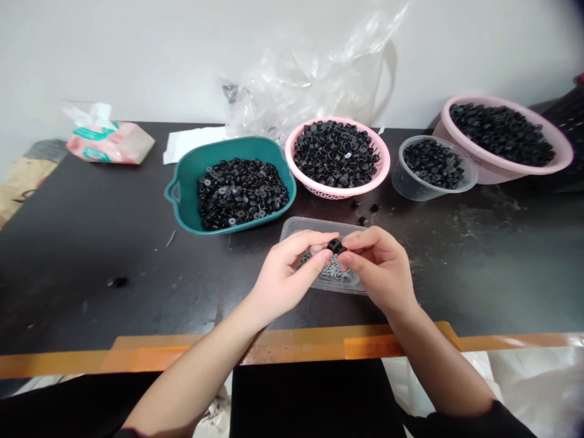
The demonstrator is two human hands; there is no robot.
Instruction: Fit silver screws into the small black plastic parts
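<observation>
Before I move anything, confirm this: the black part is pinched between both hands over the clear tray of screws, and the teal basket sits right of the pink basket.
No: the teal basket sits left of the pink basket, as the head view shows. Otherwise right: the left hand and right hand pinch the black part over the clear tray of screws.

Small workshop, dark workbench [91, 243], pink basket [387, 161] of black parts [335, 153]

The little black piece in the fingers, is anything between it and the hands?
No, nothing visible stands in the way. The left hand and right hand pinch the small black piece directly from both sides, above the clear plastic tray.
</observation>
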